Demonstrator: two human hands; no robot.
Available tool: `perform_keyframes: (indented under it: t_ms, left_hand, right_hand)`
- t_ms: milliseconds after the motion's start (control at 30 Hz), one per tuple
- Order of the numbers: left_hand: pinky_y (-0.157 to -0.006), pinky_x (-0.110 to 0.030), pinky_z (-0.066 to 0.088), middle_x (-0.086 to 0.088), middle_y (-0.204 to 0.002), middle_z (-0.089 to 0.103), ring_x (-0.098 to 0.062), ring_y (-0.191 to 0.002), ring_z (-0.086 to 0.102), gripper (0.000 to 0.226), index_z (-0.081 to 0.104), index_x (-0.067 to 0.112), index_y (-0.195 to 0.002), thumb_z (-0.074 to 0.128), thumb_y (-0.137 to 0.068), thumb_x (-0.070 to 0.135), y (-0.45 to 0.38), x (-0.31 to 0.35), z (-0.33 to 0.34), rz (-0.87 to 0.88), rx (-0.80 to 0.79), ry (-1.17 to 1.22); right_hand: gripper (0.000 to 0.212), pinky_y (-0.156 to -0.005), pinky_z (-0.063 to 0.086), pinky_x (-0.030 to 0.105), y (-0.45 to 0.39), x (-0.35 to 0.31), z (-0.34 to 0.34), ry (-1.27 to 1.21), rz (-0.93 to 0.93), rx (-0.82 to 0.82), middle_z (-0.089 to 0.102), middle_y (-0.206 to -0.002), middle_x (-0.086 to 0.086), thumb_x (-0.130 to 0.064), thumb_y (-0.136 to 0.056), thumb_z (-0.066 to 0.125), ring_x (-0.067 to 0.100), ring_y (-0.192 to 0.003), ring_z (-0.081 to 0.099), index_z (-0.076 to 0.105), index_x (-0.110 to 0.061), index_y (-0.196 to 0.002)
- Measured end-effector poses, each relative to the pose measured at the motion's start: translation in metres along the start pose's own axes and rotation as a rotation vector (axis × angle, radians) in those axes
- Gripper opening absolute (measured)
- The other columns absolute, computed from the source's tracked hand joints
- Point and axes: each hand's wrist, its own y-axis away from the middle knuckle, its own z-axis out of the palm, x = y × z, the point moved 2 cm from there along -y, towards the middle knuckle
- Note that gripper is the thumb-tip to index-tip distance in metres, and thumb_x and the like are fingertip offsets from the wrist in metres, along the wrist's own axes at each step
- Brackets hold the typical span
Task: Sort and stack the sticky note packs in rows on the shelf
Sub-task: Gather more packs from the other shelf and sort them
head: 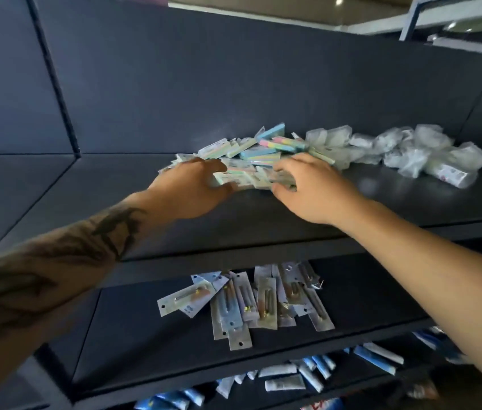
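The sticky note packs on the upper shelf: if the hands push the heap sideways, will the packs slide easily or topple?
The sticky note packs look wrapped in glossy film, so they probably slide easily on the smooth dark shelf. They lie in a loose, crisscrossed heap, so top ones likely slip off when pushed. Each is a flat block, probably stiff. Left hand and right hand bracket the front packs.
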Motion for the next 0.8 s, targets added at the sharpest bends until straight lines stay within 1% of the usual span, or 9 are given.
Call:
perform_keyframes:
  t_ms: [67,133,233,300,400,467,633,733,800]
  left_hand:
    - [-0.105,-0.046,0.045,-0.002,-0.144,0.055,-0.031,-0.126,0.055,0.055,0.051,0.037,-0.143,0.050,-0.096,0.066,-0.031,-0.009,0.000,-0.035,-0.004,0.010]
    - [-0.101,-0.045,0.047,-0.005,-0.142,0.056,-0.033,-0.120,0.059,0.054,0.050,0.036,-0.144,0.053,-0.096,0.063,-0.060,-0.017,0.002,-0.070,0.002,0.020]
    - [-0.099,-0.046,0.048,-0.007,-0.143,0.055,-0.034,-0.124,0.057,0.057,0.044,0.034,-0.148,0.056,-0.096,0.054,-0.098,-0.026,0.009,-0.114,0.036,0.014]
    - [-0.103,-0.047,0.045,-0.008,-0.151,0.049,-0.034,-0.132,0.051,0.065,0.034,0.035,-0.156,0.059,-0.096,0.044,-0.120,-0.030,0.016,-0.145,0.014,-0.012]
    - [-0.113,-0.049,0.040,-0.006,-0.160,0.041,-0.033,-0.141,0.043,0.078,0.023,0.037,-0.161,0.061,-0.094,0.030,-0.143,-0.031,0.024,-0.161,-0.039,-0.017]
    - [-0.113,-0.050,0.041,-0.006,-0.159,0.043,-0.034,-0.139,0.047,0.075,0.025,0.036,-0.160,0.059,-0.094,0.024,-0.153,-0.030,0.029,-0.172,-0.061,-0.014]
    - [-0.096,-0.046,0.053,-0.006,-0.142,0.059,-0.033,-0.119,0.060,0.060,0.040,0.036,-0.151,0.059,-0.095,0.025,-0.156,-0.026,0.041,-0.209,-0.014,-0.051]
    - [-0.090,-0.044,0.056,-0.003,-0.136,0.064,-0.032,-0.111,0.064,0.056,0.046,0.043,-0.145,0.061,-0.093,0.028,-0.151,-0.024,0.041,-0.245,0.052,-0.065]
    - [-0.086,-0.041,0.056,-0.001,-0.131,0.066,-0.032,-0.107,0.064,0.054,0.049,0.046,-0.141,0.059,-0.092,0.028,-0.147,-0.021,0.039,-0.268,0.089,-0.098]
  right_hand:
    - [0.043,-0.109,0.043,0.044,-0.036,0.011,0.000,0.004,-0.024,0.020,0.046,-0.154,-0.006,-0.047,-0.098,0.055,0.023,-0.140,0.044,0.057,-0.029,-0.137]
    - [0.044,-0.107,0.044,0.044,-0.067,0.020,0.002,0.013,-0.035,0.026,0.049,-0.150,-0.002,-0.043,-0.097,0.055,0.026,-0.136,0.048,0.056,-0.029,-0.139]
    - [0.040,-0.102,0.048,0.047,-0.107,0.034,0.008,0.020,-0.040,0.027,0.051,-0.144,0.001,-0.042,-0.099,0.054,0.029,-0.127,0.053,0.057,-0.027,-0.136]
    - [0.037,-0.099,0.049,0.046,-0.128,0.041,0.012,0.017,-0.056,0.007,0.050,-0.144,0.000,-0.039,-0.099,0.055,0.028,-0.125,0.054,0.055,-0.028,-0.135]
    - [0.042,-0.096,0.048,0.044,-0.158,0.051,0.017,0.018,-0.077,-0.019,0.046,-0.147,-0.001,-0.025,-0.096,0.055,0.028,-0.124,0.052,0.052,-0.029,-0.138]
    - [0.051,-0.098,0.047,0.043,-0.176,0.058,0.018,0.022,-0.076,-0.021,0.043,-0.151,-0.002,-0.017,-0.094,0.053,0.028,-0.129,0.049,0.048,-0.029,-0.144]
    - [0.072,-0.105,0.045,0.043,-0.206,0.071,0.031,-0.030,-0.074,-0.122,0.042,-0.157,-0.002,-0.010,-0.088,0.050,0.029,-0.137,0.046,0.038,-0.037,-0.153]
    - [0.077,-0.104,0.049,0.044,-0.217,0.075,0.037,-0.125,-0.085,-0.179,0.054,-0.149,-0.001,-0.009,-0.082,0.049,0.031,-0.129,0.054,0.044,-0.047,-0.149]
    - [0.071,-0.101,0.051,0.044,-0.221,0.077,0.038,-0.148,-0.102,-0.174,0.059,-0.142,0.000,-0.009,-0.082,0.048,0.031,-0.121,0.058,0.051,-0.049,-0.141]
